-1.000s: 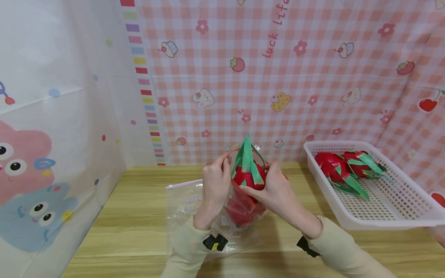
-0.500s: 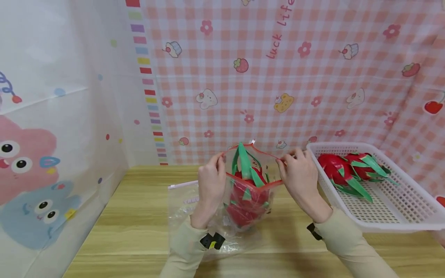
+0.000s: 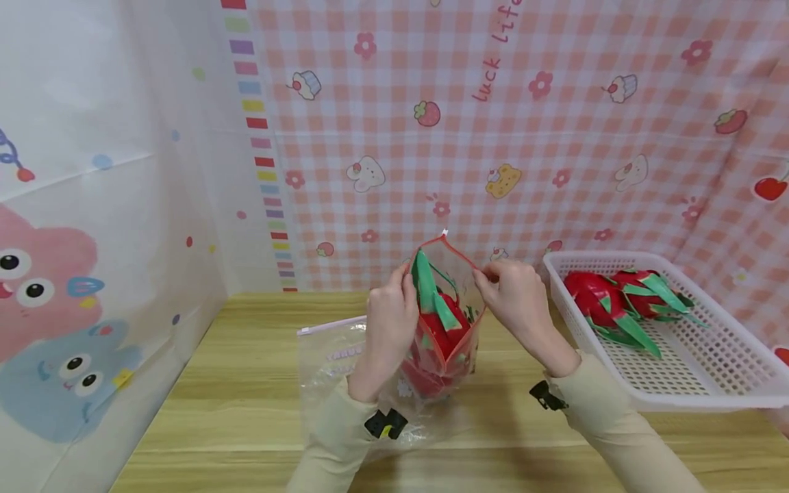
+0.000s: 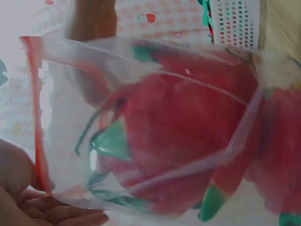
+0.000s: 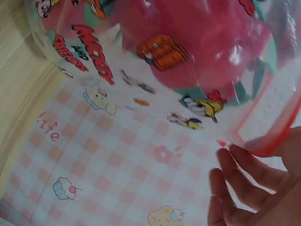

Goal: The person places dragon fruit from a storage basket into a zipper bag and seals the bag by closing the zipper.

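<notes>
A clear zip bag (image 3: 446, 368) with a red rim stands upright at mid-table, its mouth spread. My left hand (image 3: 390, 322) pinches the rim on the left side. Across the mouth, my right hand (image 3: 516, 300) pinches the opposite side between thumb and fingertips. Inside sits a red dragon fruit (image 3: 453, 334) whose long green leaves rise to about rim height. The left wrist view shows this dragon fruit (image 4: 178, 132) through the plastic, with a second dragon fruit (image 4: 280, 155) below it. Cartoon prints cover the bag's wall (image 5: 127, 101) in the right wrist view.
On the right, a white perforated basket (image 3: 709, 399) holds two dragon fruits (image 3: 592, 298). Another clear bag with a lilac zip (image 3: 333, 325) lies flat at the left, partly beneath my left arm. Behind the wooden table (image 3: 246, 383) hangs a pink checked cloth (image 3: 394, 144).
My right hand has left the dragon fruit and taken the bag's right rim. The hands spread the mouth wide, then came closer together. The back rim has risen; the fruit appears lower in the bag.
</notes>
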{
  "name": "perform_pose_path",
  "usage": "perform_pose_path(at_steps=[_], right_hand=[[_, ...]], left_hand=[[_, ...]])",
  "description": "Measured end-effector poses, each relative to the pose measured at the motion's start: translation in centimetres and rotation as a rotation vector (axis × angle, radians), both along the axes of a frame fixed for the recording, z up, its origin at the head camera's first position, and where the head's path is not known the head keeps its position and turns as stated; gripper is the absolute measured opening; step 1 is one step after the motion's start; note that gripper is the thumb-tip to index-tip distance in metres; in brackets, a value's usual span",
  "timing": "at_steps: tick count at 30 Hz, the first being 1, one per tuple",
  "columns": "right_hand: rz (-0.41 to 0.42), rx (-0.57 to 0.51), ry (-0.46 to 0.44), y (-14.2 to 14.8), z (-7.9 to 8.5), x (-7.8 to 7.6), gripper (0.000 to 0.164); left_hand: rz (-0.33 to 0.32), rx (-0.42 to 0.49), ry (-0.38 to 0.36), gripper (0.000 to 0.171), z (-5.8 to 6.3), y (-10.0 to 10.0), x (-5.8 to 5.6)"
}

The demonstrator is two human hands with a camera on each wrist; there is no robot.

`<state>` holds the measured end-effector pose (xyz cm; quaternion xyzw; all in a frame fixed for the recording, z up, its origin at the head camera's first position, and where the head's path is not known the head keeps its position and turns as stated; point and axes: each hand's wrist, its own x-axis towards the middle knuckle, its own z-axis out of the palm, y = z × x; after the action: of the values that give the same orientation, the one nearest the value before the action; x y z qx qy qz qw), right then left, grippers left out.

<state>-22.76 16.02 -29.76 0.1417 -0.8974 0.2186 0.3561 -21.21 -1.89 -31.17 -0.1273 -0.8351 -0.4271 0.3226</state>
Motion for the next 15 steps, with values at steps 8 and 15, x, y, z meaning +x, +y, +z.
perform_pose_path(at_steps=[8,15], right_hand=[[0.042,-0.042,-0.026,-0.1,0.8,0.1,0.023],[0.059,-0.087,-0.051,-0.2,0.8,0.4,0.023]], left_hand=[[-0.004,0.011,-0.009,0.028,0.4,-0.4,0.1],[-0.042,0.082,0.065,0.027,0.3,-0.3,-0.1]])
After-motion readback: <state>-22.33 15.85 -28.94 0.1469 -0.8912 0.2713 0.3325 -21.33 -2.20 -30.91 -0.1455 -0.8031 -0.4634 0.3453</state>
